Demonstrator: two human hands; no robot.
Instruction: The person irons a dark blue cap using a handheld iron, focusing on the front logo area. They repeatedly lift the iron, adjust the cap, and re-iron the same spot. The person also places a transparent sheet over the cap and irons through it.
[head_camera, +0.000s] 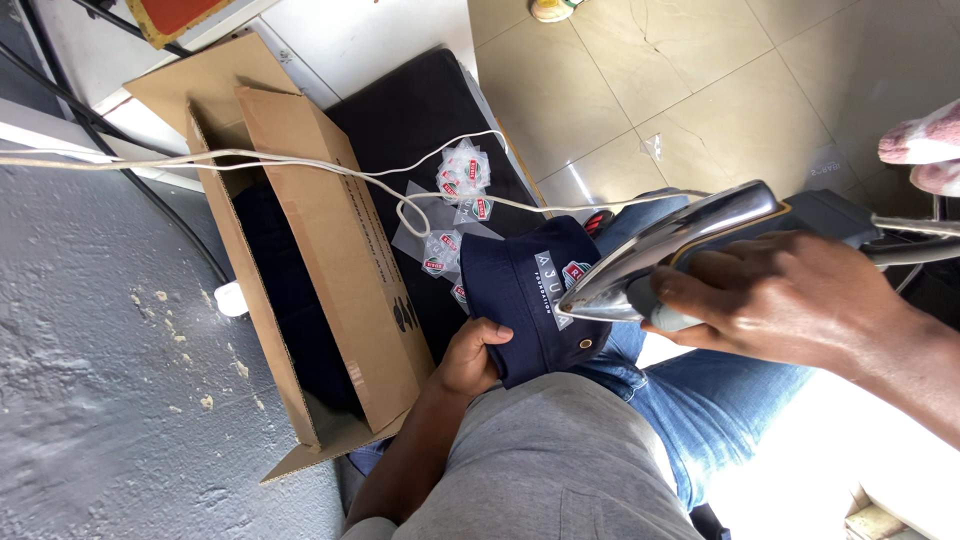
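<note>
Head view: my right hand (800, 290) has its fingers clenched round the handle of the iron (670, 245), soleplate tilted up and just off the navy cap (530, 295), at about 3 o'clock from it. My left hand (470, 355) pins the cap's edge from 7 o'clock, on my lap. One patch looks to be on the cap already; loose patches (455, 200) wait at 11 o'clock, beside the cardboard box (320, 250).

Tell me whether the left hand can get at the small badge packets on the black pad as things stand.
Probably yes. The left hand grips the navy hat's edge, and the badge packets lie just past it on the black pad, with only the white cord crossing there. It would have to release the hat first.
</note>
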